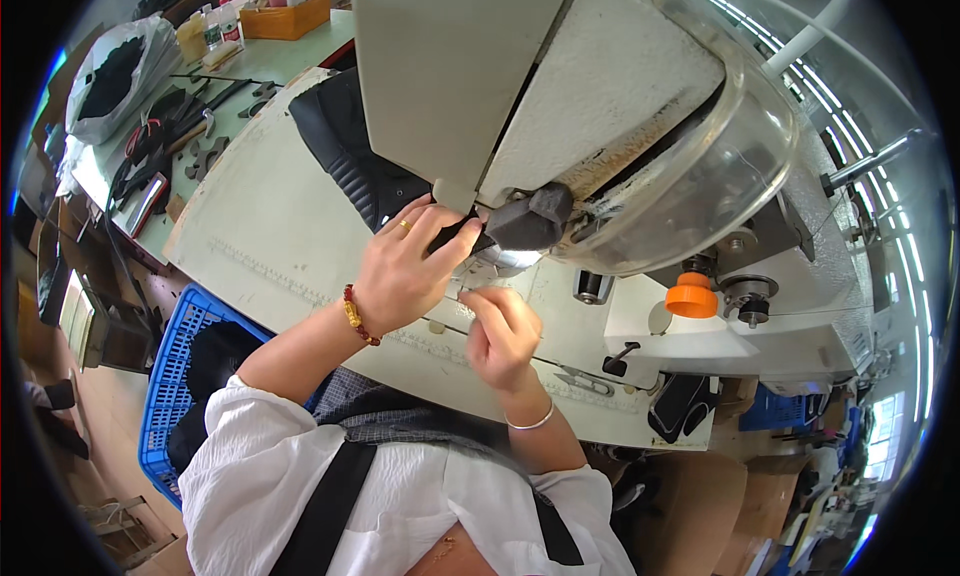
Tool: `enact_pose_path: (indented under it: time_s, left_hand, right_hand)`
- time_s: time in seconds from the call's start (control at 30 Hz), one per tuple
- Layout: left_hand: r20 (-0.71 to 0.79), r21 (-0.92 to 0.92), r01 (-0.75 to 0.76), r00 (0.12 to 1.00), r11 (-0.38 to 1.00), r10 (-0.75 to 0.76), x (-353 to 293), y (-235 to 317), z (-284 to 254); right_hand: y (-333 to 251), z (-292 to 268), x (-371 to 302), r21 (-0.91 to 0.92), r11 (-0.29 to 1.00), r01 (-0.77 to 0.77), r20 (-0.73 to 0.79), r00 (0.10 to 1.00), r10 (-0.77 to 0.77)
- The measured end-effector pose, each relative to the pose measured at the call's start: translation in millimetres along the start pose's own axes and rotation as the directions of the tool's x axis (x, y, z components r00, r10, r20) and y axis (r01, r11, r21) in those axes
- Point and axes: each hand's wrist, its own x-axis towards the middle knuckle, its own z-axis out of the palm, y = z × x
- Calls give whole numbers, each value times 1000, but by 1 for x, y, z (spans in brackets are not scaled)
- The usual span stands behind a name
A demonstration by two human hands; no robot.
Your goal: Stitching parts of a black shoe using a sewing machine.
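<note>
We see a black padded piece (pixel 350 156) lying on the pale sewing machine table (pixel 270 236), its near end tucked under the machine head (pixel 520 86). Our left hand (pixel 405 266) rests on that end, fingers curled and pressing the black material just by the needle area. Our right hand (pixel 500 331) sits just beside it, fingertips pinched together on something too small to tell. An orange knob (pixel 691 296) stands to the right. A blue plastic crate (pixel 170 376) beside the table holds dark material. Farther back, a wooden box (pixel 285 18) holds small bottles, and a white plastic bag (pixel 115 76) holds dark pieces.
</note>
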Motion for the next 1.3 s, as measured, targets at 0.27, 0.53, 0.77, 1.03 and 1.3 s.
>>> enact_pose_path:
  time_s: [0.27,0.53,0.77,1.03,1.3]
  left_hand:
    - [168,234,73,979,970,-114,-7,29,0]
    - [258,489,53,945,871,-202,4,57,6]
    - [336,180,42,936,983,-101,11,49,-44]
    - [337,44,1,941,999,-16,5,29,-54]
    - [375,131,26,924,991,-74,14,35,-42]
  right_hand:
    - [-15,25,-5,395,868,-301,329,929,173]
    - [-22,41,-14,469,736,-489,218,871,439]
    - [-44,30,-23,531,654,-538,256,838,482]
    - [-68,38,-10,507,699,-504,115,844,524]
    - [-52,29,-5,540,664,-517,138,833,536]
